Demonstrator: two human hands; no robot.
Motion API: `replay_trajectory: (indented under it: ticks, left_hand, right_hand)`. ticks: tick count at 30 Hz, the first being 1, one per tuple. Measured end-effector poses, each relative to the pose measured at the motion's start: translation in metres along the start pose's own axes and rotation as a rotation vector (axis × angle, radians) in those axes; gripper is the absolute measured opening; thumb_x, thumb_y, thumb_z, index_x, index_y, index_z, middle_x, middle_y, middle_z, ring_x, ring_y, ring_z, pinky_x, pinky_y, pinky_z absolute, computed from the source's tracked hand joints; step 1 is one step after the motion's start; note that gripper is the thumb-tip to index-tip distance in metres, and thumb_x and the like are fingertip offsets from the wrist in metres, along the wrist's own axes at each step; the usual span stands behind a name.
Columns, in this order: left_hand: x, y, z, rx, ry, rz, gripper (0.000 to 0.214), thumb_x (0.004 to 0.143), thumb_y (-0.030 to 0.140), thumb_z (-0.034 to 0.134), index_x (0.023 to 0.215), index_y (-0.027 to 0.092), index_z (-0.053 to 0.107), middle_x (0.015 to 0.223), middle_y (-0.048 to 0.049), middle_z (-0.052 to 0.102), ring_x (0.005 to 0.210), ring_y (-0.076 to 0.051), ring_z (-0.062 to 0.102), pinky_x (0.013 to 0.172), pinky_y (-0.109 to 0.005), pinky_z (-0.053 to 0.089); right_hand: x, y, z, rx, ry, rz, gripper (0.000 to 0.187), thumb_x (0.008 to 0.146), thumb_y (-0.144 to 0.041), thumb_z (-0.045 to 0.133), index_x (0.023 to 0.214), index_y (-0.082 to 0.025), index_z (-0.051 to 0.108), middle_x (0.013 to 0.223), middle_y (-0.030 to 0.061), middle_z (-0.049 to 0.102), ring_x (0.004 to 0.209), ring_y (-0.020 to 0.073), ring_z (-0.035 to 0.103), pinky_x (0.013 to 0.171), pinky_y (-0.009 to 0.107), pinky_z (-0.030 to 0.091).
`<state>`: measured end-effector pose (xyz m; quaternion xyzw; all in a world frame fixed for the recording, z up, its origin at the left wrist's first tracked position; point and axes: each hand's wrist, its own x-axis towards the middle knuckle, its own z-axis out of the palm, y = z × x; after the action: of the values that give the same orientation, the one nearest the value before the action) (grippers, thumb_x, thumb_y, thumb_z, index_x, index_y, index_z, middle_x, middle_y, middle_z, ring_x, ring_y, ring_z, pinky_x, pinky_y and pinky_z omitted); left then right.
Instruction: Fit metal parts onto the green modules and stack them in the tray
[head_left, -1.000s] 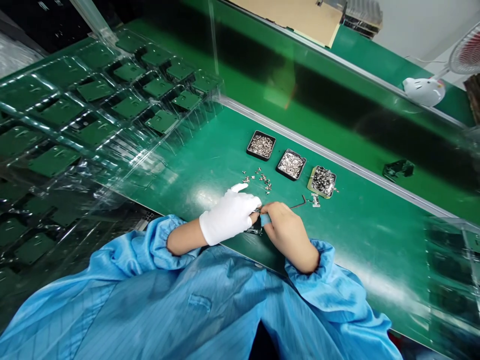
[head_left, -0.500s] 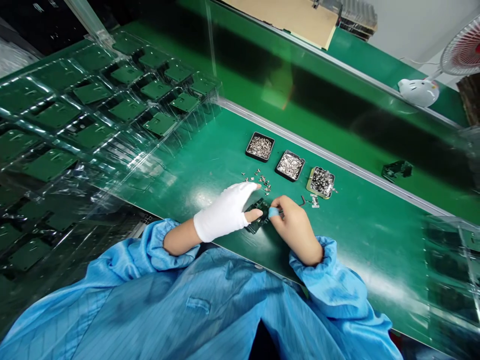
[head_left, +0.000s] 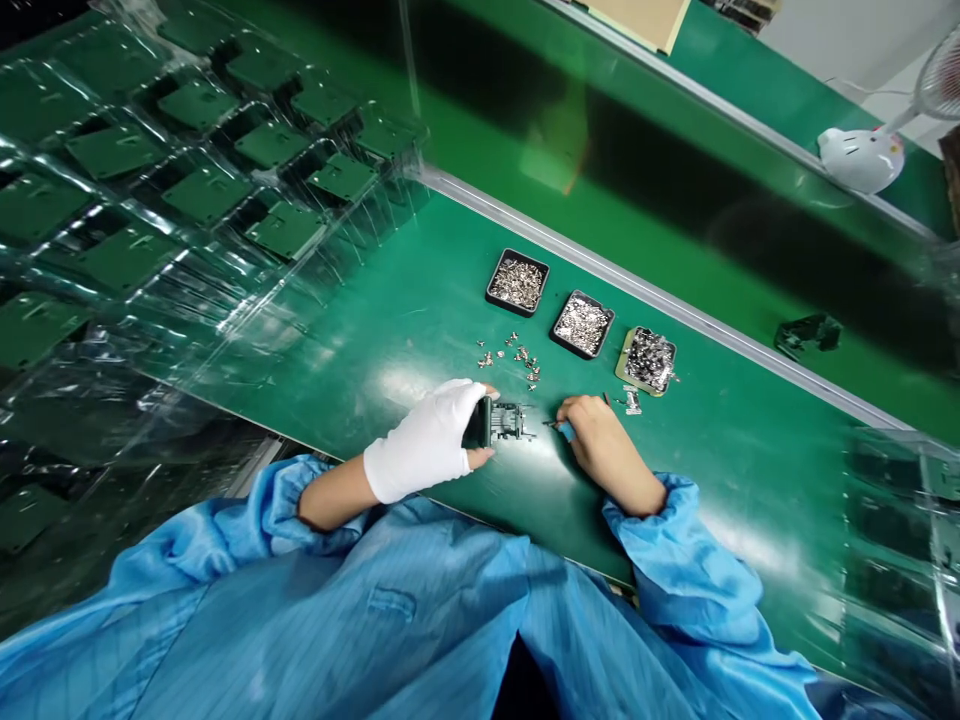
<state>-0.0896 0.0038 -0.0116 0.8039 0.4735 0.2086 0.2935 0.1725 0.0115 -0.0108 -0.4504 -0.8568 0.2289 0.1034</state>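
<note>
Just ahead of the blue sleeves, the white-gloved left hand (head_left: 427,440) is clamped on one end of a small dark plastic part (head_left: 508,422) resting on the green-matted desk (head_left: 405,320). The bare right hand (head_left: 604,450) pinches a thin blue-handled tool (head_left: 565,430), its tip (too fine to make out) near the part. Loose silver metal bits (head_left: 514,355) lie just beyond.

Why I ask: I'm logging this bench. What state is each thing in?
dark part: resting on the green mat, held at its left end.
left hand: white-gloved, gripping the dark part.
blue tool: tip aimed at the dark part, short of it.
right hand: bare, pinching the blue tool.
small trays: three, full of metal pieces.
loose metal pieces: scattered on the mat.
clear trays: stacked, holding green boards.
</note>
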Motion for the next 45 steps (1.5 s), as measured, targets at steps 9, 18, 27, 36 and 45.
replay_trajectory:
  ticks: [9, 18, 27, 36, 45]
  left_hand:
    - [0.001, -0.007, 0.003, -0.018, 0.007, 0.037, 0.053, 0.068, 0.023, 0.068, 0.117, 0.015, 0.048, 0.112, -0.0137, 0.06, 0.108, -0.031, 0.058, 0.092, -0.049, 0.049]
    - [0.0, -0.009, 0.003, 0.019, -0.017, 0.044, 0.054, 0.07, 0.026, 0.068, 0.119, 0.015, 0.047, 0.116, -0.014, 0.061, 0.113, -0.033, 0.056, 0.095, -0.05, 0.048]
    - [0.001, -0.01, 0.003, 0.039, -0.009, 0.067, 0.054, 0.071, 0.026, 0.066, 0.12, 0.011, 0.048, 0.117, -0.0158, 0.061, 0.114, -0.033, 0.056, 0.097, -0.05, 0.047]
    - [0.001, -0.009, 0.0, 0.026, -0.039, 0.054, 0.053, 0.072, 0.026, 0.065, 0.121, 0.012, 0.049, 0.119, -0.0145, 0.061, 0.117, -0.033, 0.054, 0.101, -0.05, 0.045]
    - [0.002, -0.012, 0.002, 0.004, -0.02, 0.056, 0.054, 0.071, 0.026, 0.067, 0.121, 0.013, 0.049, 0.118, -0.0148, 0.061, 0.115, -0.033, 0.056, 0.099, -0.051, 0.046]
  right_hand:
    - [0.02, -0.018, 0.014, 0.181, -0.036, 0.029, 0.016, 0.088, -0.01, 0.042, 0.096, -0.02, 0.052, 0.092, 0.0071, 0.058, 0.086, 0.0209, 0.057, 0.077, 0.031, 0.046]
    - [0.023, -0.017, 0.004, 0.263, -0.119, 0.112, 0.017, 0.083, -0.007, 0.046, 0.089, -0.021, 0.053, 0.088, 0.0034, 0.062, 0.08, 0.0186, 0.06, 0.071, 0.027, 0.044]
    - [0.017, -0.011, 0.005, 0.253, -0.144, 0.048, 0.019, 0.085, -0.007, 0.046, 0.095, -0.02, 0.055, 0.094, 0.0055, 0.063, 0.089, 0.021, 0.061, 0.076, 0.03, 0.045]
    - [0.021, -0.02, 0.003, 0.211, -0.177, 0.088, 0.018, 0.084, -0.007, 0.045, 0.091, -0.021, 0.052, 0.091, 0.0057, 0.064, 0.084, 0.0213, 0.061, 0.071, 0.029, 0.044]
    - [0.023, -0.018, -0.003, 0.271, -0.204, 0.108, 0.022, 0.079, -0.003, 0.048, 0.09, -0.02, 0.056, 0.088, 0.0036, 0.065, 0.08, 0.0198, 0.062, 0.069, 0.028, 0.044]
